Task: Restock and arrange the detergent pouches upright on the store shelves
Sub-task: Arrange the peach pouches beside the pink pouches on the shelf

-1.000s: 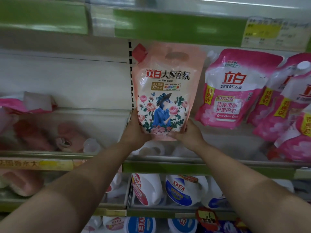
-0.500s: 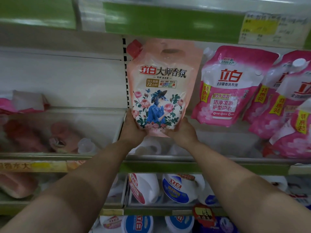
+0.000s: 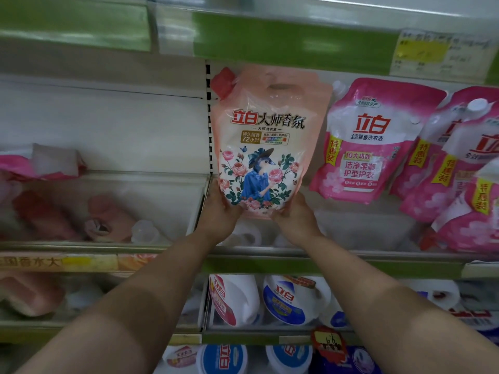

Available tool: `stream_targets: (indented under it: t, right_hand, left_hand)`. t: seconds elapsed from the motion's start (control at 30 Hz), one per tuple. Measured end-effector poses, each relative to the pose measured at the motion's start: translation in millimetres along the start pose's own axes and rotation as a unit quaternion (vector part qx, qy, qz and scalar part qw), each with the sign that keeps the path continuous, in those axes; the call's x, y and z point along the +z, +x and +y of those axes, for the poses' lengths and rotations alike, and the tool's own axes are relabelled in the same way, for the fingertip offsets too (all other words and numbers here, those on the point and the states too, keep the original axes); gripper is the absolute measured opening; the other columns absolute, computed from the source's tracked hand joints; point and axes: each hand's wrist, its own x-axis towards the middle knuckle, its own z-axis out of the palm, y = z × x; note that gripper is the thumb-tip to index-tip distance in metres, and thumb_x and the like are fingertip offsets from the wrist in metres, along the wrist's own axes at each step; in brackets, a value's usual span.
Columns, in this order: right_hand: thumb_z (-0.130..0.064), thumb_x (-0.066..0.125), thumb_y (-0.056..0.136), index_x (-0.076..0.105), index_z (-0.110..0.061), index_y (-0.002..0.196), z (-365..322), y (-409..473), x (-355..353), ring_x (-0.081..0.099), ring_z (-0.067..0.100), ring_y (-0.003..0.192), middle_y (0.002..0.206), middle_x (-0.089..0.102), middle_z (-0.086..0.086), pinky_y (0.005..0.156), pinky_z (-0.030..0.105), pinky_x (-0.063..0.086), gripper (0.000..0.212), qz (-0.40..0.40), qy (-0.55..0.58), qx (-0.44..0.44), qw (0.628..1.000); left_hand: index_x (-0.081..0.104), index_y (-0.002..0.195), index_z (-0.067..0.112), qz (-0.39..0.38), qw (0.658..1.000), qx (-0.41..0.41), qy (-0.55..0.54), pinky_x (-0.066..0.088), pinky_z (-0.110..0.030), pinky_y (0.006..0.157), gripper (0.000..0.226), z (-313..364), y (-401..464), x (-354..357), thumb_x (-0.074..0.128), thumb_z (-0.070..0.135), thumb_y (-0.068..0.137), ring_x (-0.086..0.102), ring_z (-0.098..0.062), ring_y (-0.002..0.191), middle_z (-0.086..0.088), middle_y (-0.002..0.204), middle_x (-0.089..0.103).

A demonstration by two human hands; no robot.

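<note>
though upright, pouch [image 3: 266, 139] btwn grips

I hold the peach pouch [image 3: 266, 141] upright by its bottom corners, my left hand [image 3: 220, 214] cupping the lower left corner and my right hand [image 3: 294, 218] gripping the lower right one, fingers curled round behind it. Its red cap [image 3: 222, 82] sits at the top left, well above my left hand. Just right of my right hand a pink pouch [image 3: 374, 141] leans on the shelf [image 3: 337, 261], with more pink pouches [image 3: 456, 168] tilted beyond it. Left of my left hand, behind a clear divider [image 3: 108, 206], pouches lie flat and blurred. Below my wrists, white bottles [image 3: 294, 298] stand on the lower shelf.
</note>
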Motion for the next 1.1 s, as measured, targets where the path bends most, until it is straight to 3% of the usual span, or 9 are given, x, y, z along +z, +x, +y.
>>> stream_targets:
  t: [0.4, 0.47, 0.53, 0.6, 0.67, 0.73, 0.9, 1.1]
  right_hand:
    - [-0.023, 0.071, 0.078, 0.046, -0.013, 0.124, -6, 1, 4, 0.057, 0.020, 0.110, 0.119, 0.060, 0.003, 0.082, 0.022, 0.041, 0.053, 0.017, -0.014, 0.057, 0.998]
    - [-0.033, 0.074, 0.071, 0.050, -0.016, 0.121, -11, -1, 7, 0.058, 0.015, 0.106, 0.114, 0.059, 0.000, 0.084, 0.024, 0.047, 0.058, 0.038, -0.011, 0.055, 0.998]
    - [-0.040, 0.073, 0.072, 0.042, -0.013, 0.128, -19, -6, 9, 0.052, 0.021, 0.113, 0.123, 0.050, 0.007, 0.093, 0.034, 0.048, 0.070, 0.078, -0.033, 0.047, 0.995]
    - [-0.039, 0.073, 0.076, 0.031, -0.010, 0.137, -29, -14, 9, 0.043, 0.027, 0.120, 0.132, 0.041, 0.011, 0.100, 0.039, 0.043, 0.080, 0.133, -0.073, 0.037, 0.988]
    - [-0.040, 0.073, 0.076, 0.032, -0.009, 0.137, -41, -22, 9, 0.041, 0.029, 0.122, 0.133, 0.040, 0.012, 0.101, 0.041, 0.040, 0.081, 0.187, -0.115, 0.017, 0.975]
    - [-0.036, 0.071, 0.079, 0.040, -0.007, 0.131, -52, -28, 13, 0.044, 0.031, 0.118, 0.131, 0.042, 0.013, 0.098, 0.042, 0.041, 0.068, 0.207, -0.116, -0.029, 0.971]
    - [-0.030, 0.064, 0.085, 0.049, -0.009, 0.118, -81, -42, 46, 0.052, 0.027, 0.104, 0.120, 0.047, 0.011, 0.084, 0.036, 0.048, 0.041, 0.103, -0.121, -0.149, 0.976]
    - [-0.033, 0.063, 0.086, 0.047, -0.012, 0.122, -119, -54, 105, 0.050, 0.024, 0.110, 0.123, 0.046, 0.007, 0.088, 0.032, 0.043, 0.045, 0.013, -0.124, -0.188, 0.974]
  left_hand:
    - [0.035, 0.132, 0.015, 0.006, 0.999, -0.032, 0.020, 0.049, -0.043, 0.098, 0.059, 4, -2, -3, 0.070, 0.014, 0.084, 0.056, -0.018, 0.119, -0.001, 0.130, 0.057]
    - [0.034, 0.134, 0.014, -0.003, 0.999, -0.045, 0.005, 0.047, -0.035, 0.098, 0.061, 8, -4, -4, 0.070, 0.013, 0.085, 0.053, -0.017, 0.122, -0.001, 0.134, 0.054]
    - [0.033, 0.136, 0.013, -0.007, 0.998, -0.062, -0.003, 0.042, -0.019, 0.087, 0.059, 13, -5, -6, 0.067, 0.013, 0.087, 0.052, -0.013, 0.120, 0.002, 0.132, 0.053]
    - [0.033, 0.136, 0.012, -0.003, 0.997, -0.073, 0.004, 0.039, -0.012, 0.078, 0.057, 15, -6, -9, 0.065, 0.015, 0.089, 0.052, -0.011, 0.115, 0.004, 0.128, 0.054]
    - [0.028, 0.143, 0.012, 0.007, 0.996, -0.086, 0.013, 0.042, -0.019, 0.088, 0.066, 14, -6, -14, 0.065, 0.021, 0.089, 0.051, -0.015, 0.120, 0.001, 0.135, 0.052]
    - [0.018, 0.151, 0.015, 0.017, 0.994, -0.106, 0.029, 0.041, -0.036, 0.104, 0.078, 13, -8, -22, 0.063, 0.030, 0.089, 0.045, -0.025, 0.131, -0.008, 0.147, 0.041]
    - [0.029, 0.147, 0.016, 0.072, 0.989, -0.116, 0.057, 0.043, -0.037, 0.100, 0.064, 9, -15, -53, 0.057, 0.036, 0.093, 0.048, -0.028, 0.126, -0.012, 0.145, 0.041]
    - [0.049, 0.134, 0.013, 0.134, 0.980, -0.120, 0.086, 0.038, -0.025, 0.094, 0.047, -1, -34, -115, 0.057, 0.034, 0.092, 0.053, -0.021, 0.119, -0.009, 0.134, 0.053]
